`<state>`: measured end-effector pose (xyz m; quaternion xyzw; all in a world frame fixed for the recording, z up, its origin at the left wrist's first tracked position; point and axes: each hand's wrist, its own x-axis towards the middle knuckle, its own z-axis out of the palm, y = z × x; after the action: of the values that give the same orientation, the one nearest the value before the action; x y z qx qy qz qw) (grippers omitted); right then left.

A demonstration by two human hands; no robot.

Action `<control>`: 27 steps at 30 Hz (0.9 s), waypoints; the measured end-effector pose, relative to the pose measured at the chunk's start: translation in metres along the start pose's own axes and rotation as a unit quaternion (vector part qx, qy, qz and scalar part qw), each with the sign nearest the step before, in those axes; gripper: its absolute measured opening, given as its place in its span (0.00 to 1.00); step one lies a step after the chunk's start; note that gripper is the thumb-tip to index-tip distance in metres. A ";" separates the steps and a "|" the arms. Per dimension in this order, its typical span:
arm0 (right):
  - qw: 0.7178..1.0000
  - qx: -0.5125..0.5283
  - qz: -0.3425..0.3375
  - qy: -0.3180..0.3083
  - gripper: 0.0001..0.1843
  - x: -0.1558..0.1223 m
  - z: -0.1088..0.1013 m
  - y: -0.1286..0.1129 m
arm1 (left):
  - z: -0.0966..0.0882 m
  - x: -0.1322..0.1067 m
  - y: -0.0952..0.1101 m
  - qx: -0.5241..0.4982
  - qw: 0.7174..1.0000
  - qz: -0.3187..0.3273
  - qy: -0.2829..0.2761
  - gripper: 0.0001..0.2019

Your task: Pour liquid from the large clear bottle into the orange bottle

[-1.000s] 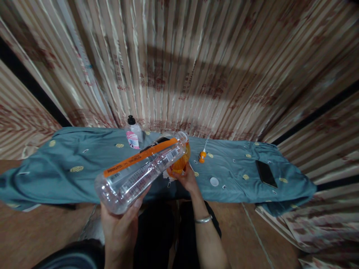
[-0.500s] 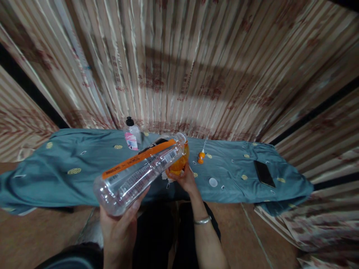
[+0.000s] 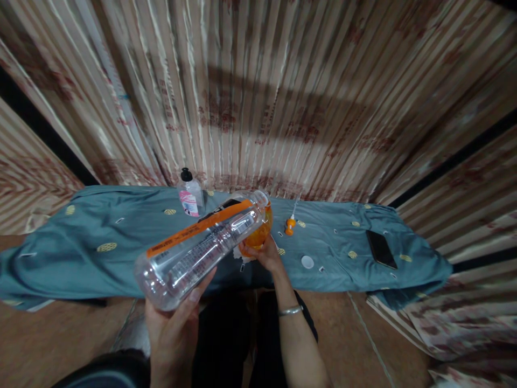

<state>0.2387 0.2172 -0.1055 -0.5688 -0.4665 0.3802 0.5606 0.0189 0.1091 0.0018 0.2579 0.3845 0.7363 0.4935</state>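
Note:
My left hand (image 3: 177, 318) is wrapped round the lower end of a large clear plastic bottle (image 3: 197, 253) with an orange and black label. The bottle is tilted, its open neck at the upper right over the mouth of an orange see-through bottle (image 3: 258, 234). Whether liquid runs between the two I cannot tell. My right hand (image 3: 266, 253) grips the orange bottle from the near side; part of it is hidden behind the clear bottle. An orange spray or pump head (image 3: 290, 225) with a thin clear tube lies to the right of the orange bottle.
A clear bottle with a black cap and pink label (image 3: 189, 195) stands at the back left. A white round disc (image 3: 307, 262) and a black phone (image 3: 381, 249) lie on the green cloth (image 3: 133, 231) at the right. A striped curtain (image 3: 258, 97) hangs behind.
Almost nothing differs. Both hands keep their hold, and the clear bottle stays tilted over the orange one.

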 end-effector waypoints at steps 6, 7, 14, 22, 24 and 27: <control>1.000 -0.016 -0.002 0.010 0.41 0.000 0.000 -0.002 | 0.009 -0.008 0.005 -0.012 1.000 0.001 0.007 0.42; 1.000 -0.016 -0.004 0.009 0.40 0.000 0.000 -0.002 | 0.012 -0.011 0.006 -0.013 1.000 0.000 0.010 0.43; 0.999 -0.036 -0.011 0.017 0.38 -0.004 0.002 -0.003 | 0.010 -0.008 0.006 -0.002 1.000 -0.010 0.000 0.45; 0.995 -0.088 -0.024 0.051 0.38 -0.007 0.002 -0.008 | 0.004 -0.005 0.004 0.007 1.000 0.001 -0.005 0.42; 0.993 -0.101 -0.020 0.056 0.39 -0.008 0.003 -0.010 | 0.006 -0.007 0.004 0.001 1.000 0.000 -0.002 0.42; 0.995 -0.081 -0.025 0.045 0.43 -0.009 0.004 -0.014 | 0.006 -0.008 0.004 -0.005 1.000 -0.002 0.004 0.39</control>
<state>0.2311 0.2090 -0.0930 -0.6168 -0.4842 0.3013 0.5425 0.0245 0.1032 0.0086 0.2517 0.3832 0.7381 0.4951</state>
